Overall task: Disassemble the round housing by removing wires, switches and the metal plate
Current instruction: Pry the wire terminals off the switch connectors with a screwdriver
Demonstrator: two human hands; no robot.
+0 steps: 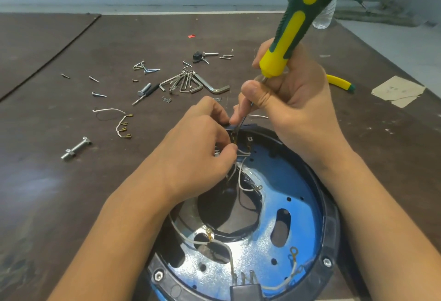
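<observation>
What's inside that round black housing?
A holed metal plate, white wires, a near-rim switch. The left hand and the right hand, holding a screwdriver, largely cover the far switch.

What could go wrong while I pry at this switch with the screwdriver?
The screwdriver in the right hand has its tip at the switch, right beside the fingers of the left hand; a slip could jab them. The white wires by that hand look thin; hard tugging might snap them.
</observation>
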